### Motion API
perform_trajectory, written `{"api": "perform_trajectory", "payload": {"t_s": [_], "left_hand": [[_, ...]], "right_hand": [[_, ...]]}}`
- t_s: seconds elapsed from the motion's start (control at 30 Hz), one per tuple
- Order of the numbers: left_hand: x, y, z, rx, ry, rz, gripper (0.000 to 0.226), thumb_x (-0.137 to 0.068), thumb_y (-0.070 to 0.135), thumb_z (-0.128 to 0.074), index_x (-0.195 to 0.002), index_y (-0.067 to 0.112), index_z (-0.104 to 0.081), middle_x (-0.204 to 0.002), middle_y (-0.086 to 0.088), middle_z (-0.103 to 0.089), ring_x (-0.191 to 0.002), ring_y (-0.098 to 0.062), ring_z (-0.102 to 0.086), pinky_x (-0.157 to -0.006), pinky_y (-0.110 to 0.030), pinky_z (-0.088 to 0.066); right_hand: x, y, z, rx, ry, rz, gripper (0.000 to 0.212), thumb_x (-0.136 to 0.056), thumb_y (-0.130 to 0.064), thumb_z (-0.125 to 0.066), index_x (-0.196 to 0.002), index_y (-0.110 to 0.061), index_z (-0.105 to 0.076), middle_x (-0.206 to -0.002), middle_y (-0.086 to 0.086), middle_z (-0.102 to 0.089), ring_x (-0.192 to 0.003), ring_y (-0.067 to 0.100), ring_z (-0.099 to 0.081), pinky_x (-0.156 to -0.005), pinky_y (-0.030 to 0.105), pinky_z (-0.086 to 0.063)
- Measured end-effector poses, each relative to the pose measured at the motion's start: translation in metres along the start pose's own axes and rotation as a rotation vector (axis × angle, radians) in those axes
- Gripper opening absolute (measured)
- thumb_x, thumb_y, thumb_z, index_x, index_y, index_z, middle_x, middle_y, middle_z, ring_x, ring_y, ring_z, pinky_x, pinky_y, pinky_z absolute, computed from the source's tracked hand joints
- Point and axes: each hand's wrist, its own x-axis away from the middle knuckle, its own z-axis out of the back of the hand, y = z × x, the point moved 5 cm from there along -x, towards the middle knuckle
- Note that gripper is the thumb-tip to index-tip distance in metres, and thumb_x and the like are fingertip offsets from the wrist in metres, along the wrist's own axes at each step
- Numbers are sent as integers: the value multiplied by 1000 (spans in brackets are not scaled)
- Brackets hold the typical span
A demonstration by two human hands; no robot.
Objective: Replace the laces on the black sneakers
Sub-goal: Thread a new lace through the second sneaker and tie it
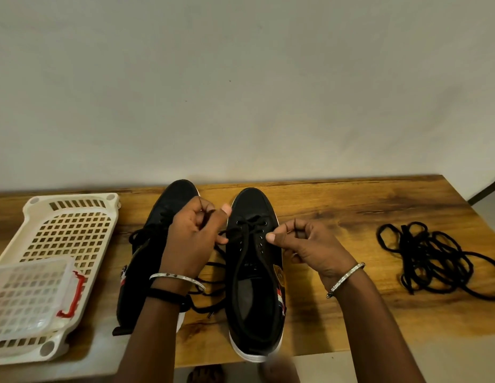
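Across the right black sneaker (254,275), toe pointing away, left hand (189,241) and right hand (310,244) each pinch one end of the lace (247,224) beside unthreaded eyelets (260,238).

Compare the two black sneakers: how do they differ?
The right sneaker shows fully, laced only through the eyelets nearest its toe; the left sneaker is half hidden under an arm. The left hand and right hand pinch the right sneaker's lace ends; the left sneaker's lace trails loose. Both are black, white-soled.
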Motion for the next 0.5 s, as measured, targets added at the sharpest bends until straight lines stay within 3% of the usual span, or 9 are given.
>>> {"api": "perform_trajectory", "payload": {"t_s": [0.1, 0.2, 0.3, 0.4, 0.5], "left_hand": [[4, 1, -5, -297, -19, -133, 16, -90, 20, -71, -88, 15, -56, -48, 9, -49, -43, -7, -46, -51, -30, -46], [8, 3, -10, -533, -78, -249, 12, -86, 17, -75, -92, 17, -65, -47, 13, -45, -46, -7, -45, -48, -17, -39], [7, 6, -10, -658, -118, -299, 6, -84, 25, -76, -86, 23, -71, -67, 16, -56, -63, -3, -56, -59, -22, -47], [6, 10, -9, -800, -151, -306, 4, -84, 30, -76, -82, 27, -74, -69, 11, -45, -64, -6, -45, -56, -20, -31], [6, 12, -11, -854, -170, -317, 4, -85, 31, -73, -83, 28, -73, -78, 11, -46, -72, -5, -46, -59, -17, -30]], "right_hand": [[-2, -4, -4, 10, 26, 87, 12, -85, -3, -76, -94, -7, -71, -73, 10, -60, -51, 3, -56, -50, 13, -44], [-5, -5, -8, 100, 55, 203, 17, -86, -3, -75, -98, -16, -76, -71, 2, -60, -61, 6, -58, -58, 16, -47], [-8, -6, -14, 250, 85, 332, 19, -86, -5, -75, -97, -20, -78, -74, -3, -62, -68, 9, -61, -67, 24, -55], [-8, -10, -19, 337, 116, 414, 12, -87, -7, -76, -92, -18, -79, -75, -5, -67, -63, -4, -58, -63, 12, -47], [-6, -12, -22, 435, 133, 446, 13, -87, -11, -76, -89, -24, -77, -82, -11, -69, -71, -6, -59, -64, 11, -46]]}}
